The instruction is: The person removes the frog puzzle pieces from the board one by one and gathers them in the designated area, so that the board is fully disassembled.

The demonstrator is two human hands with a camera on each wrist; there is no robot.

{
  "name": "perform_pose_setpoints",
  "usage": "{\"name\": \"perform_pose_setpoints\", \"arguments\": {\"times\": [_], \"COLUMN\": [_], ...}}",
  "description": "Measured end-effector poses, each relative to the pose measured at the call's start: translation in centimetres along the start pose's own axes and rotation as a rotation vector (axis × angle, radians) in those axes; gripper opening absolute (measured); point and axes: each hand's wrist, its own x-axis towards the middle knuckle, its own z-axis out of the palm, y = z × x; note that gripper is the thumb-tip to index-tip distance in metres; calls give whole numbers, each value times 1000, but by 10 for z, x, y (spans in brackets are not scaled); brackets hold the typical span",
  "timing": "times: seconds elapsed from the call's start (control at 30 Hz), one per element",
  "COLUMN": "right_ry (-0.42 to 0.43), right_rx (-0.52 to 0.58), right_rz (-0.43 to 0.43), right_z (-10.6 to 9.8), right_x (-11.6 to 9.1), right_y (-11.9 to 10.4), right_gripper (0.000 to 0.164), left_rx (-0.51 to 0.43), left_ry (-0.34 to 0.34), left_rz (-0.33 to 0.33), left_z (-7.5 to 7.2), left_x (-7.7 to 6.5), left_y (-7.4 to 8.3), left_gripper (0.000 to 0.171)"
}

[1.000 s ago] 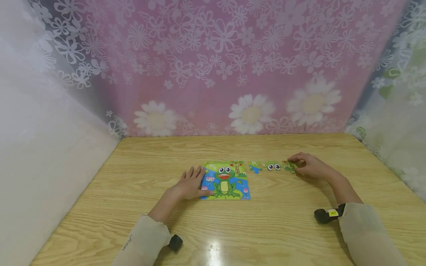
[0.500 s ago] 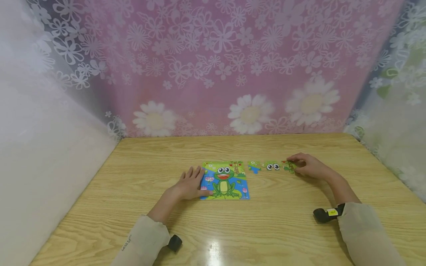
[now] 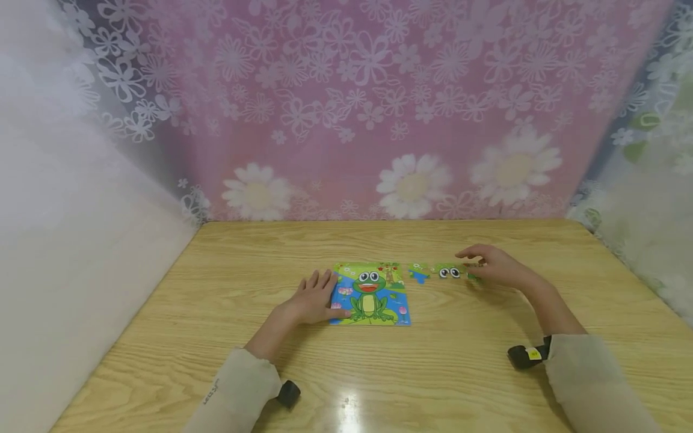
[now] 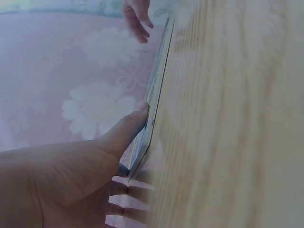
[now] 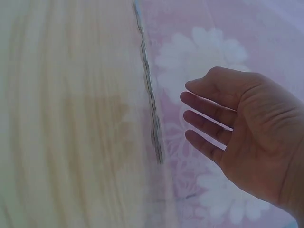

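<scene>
A square frog picture puzzle (image 3: 379, 307) lies flat on the table, just right of my left hand (image 3: 311, 300). That hand's fingers are spread along the puzzle's left side, and its thumb (image 4: 137, 114) rests on the picture near the lower left corner. Right of the puzzle, loose jigsaw pieces sit in a row: a green and blue one (image 3: 418, 273), one with frog eyes (image 3: 449, 272), and a green one (image 3: 473, 275) partly hidden by my right hand (image 3: 498, 266). In the right wrist view that hand (image 5: 242, 118) hovers apart from the thin row of pieces (image 5: 151, 95), fingers extended, holding nothing.
The wood-grain table (image 3: 243, 252) ends at a pink flowered curtain (image 3: 346, 120). A pale cloth wall (image 3: 81, 240) stands along the left side, and a flowered sheet (image 3: 649, 180) along the right.
My right hand has let go of the rightmost piece, lifted and shifted slightly left, its fingers stretched out. My left hand stays where it was on the puzzle; the view has swung slightly.
</scene>
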Motion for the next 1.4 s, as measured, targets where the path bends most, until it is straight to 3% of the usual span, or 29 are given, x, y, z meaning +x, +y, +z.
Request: {"name": "perform_pose_setpoints", "arguments": {"times": [0.2, 0.7, 1.07, 1.4], "right_ry": [-42, -187, -227, -282], "right_rx": [30, -21, -41, -18], "right_rz": [-58, -144, -257, -248], "right_z": [12, 51, 81, 106], "right_x": [14, 56, 83, 104], "right_y": [-25, -73, -104, -120], "right_gripper": [34, 30, 28, 31], "left_rx": [1, 18, 4, 29], "left_ry": [-4, -5, -1, -3], "left_rz": [-2, -6, 11, -13], "left_z": [0, 1, 3, 2], "left_x": [0, 2, 3, 4], "left_y": [0, -1, -2, -4], "left_gripper": [94, 94, 95, 95]}}
